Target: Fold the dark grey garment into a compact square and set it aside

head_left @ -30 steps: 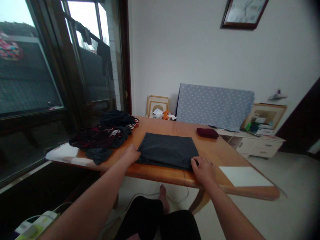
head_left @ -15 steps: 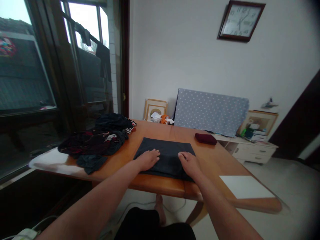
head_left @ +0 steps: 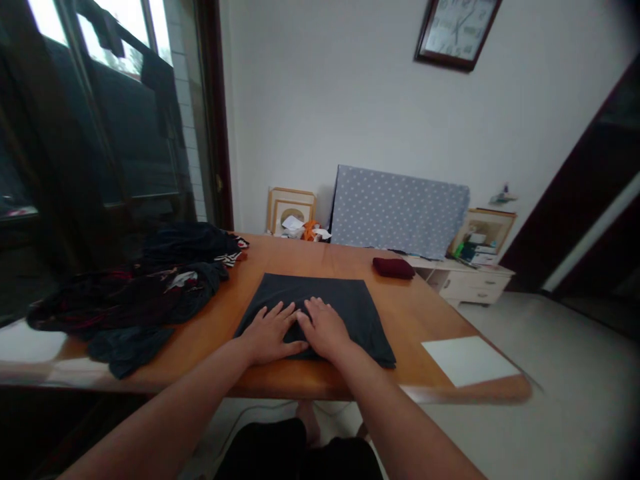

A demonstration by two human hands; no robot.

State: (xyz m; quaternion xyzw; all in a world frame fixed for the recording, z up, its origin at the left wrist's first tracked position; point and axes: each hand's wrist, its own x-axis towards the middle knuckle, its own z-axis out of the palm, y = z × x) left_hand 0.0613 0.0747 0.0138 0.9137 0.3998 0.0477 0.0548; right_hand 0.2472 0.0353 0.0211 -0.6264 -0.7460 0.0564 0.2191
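A dark folded cloth [head_left: 350, 310], perhaps a garment, lies flat near the front edge of the wooden table [head_left: 295, 257]. My left hand [head_left: 273, 333] rests palm down on its front left part, fingers spread. Close beside it, my right hand [head_left: 323, 327] also lies on the cloth, its fingers stretched forward. The two hands nearly meet at the thumbs. Neither holds anything. Part of the cloth's front edge is hidden under my hands and wrists.
To the left is a heap of dark clothes [head_left: 185, 287]. A folded maroon cloth [head_left: 393, 268] lies at the back right, and a white sheet [head_left: 470, 360] at the right front corner. Behind the table stand a polka-dot cover [head_left: 400, 210] and a white cabinet [head_left: 465, 283].
My right hand has moved left from the cloth's right side to beside my left hand, and its fingers have straightened. The camera view has turned a little to the right.
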